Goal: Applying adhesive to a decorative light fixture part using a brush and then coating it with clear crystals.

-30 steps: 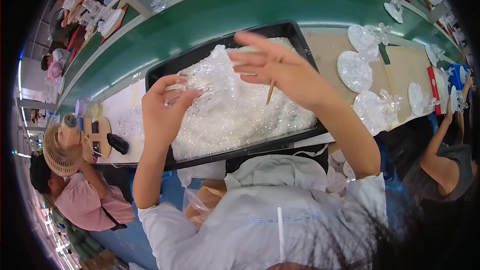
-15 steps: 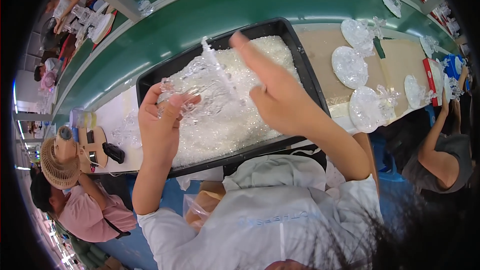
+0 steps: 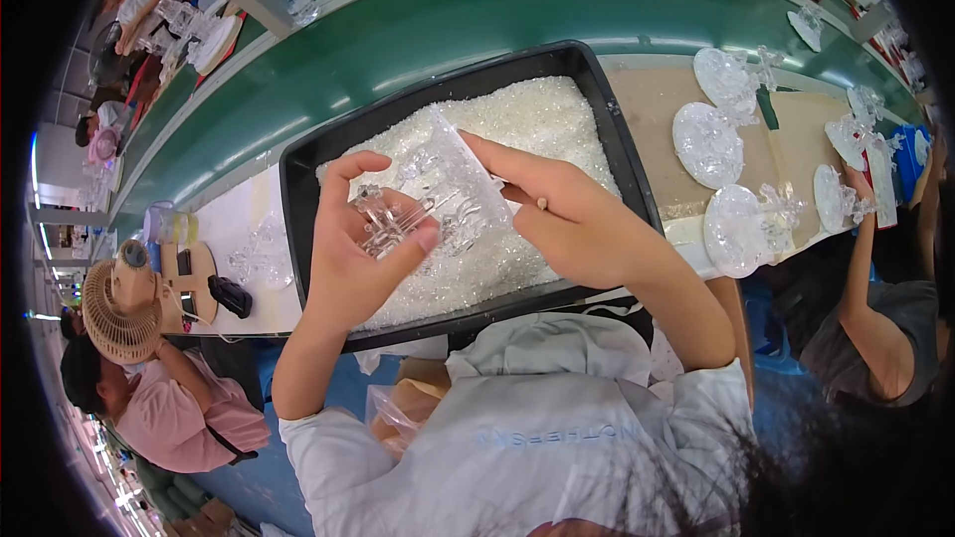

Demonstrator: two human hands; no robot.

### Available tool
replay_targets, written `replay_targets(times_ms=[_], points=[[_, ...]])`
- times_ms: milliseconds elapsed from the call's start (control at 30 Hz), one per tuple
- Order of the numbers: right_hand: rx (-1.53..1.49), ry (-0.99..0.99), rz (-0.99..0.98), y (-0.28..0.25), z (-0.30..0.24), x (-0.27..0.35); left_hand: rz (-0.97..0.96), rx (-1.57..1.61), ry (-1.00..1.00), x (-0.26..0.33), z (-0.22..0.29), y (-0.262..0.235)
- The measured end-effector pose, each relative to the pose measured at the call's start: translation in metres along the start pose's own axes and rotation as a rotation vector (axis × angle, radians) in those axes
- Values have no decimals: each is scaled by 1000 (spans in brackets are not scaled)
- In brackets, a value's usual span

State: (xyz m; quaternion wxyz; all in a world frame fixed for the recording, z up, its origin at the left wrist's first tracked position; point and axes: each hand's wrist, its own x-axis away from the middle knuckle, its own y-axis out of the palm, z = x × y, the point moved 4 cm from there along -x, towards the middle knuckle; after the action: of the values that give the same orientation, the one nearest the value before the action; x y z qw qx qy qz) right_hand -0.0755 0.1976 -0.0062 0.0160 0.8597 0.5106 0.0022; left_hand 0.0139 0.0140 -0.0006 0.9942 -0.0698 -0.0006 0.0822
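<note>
A black tray (image 3: 298, 164) full of small clear plastic pieces sits on the bench in front of me. My left hand (image 3: 353, 268) grips a clear plastic frame piece (image 3: 393, 219) between thumb and fingers above the tray. My right hand (image 3: 572, 219) holds a clear plastic bag (image 3: 453, 179) against that piece and also has a thin wooden stick (image 3: 527, 201) tucked under its fingers. Both hands hover over the tray's near half.
A green conveyor belt (image 3: 448, 15) runs behind the tray. Round clear dishes (image 3: 708, 144) lie on brown board to the right, where another person's arm (image 3: 860, 268) reaches. A small fan (image 3: 119, 303) and a person in pink sit at left.
My hands have dropped closer to the tray and drawn together. The bag of clear plastic, held spread wide before, is now bunched between both hands.
</note>
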Motion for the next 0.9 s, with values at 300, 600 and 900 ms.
replay_targets(times_ms=[300,600,900], points=[[449,-317,193,9,-9,16,133,188,62,-1,-10,-16],[526,-237,399,3,-15,24,169,198,57,0,-10,-19],[530,-388,113,16,2,22,179,225,77,3,-20,-23]])
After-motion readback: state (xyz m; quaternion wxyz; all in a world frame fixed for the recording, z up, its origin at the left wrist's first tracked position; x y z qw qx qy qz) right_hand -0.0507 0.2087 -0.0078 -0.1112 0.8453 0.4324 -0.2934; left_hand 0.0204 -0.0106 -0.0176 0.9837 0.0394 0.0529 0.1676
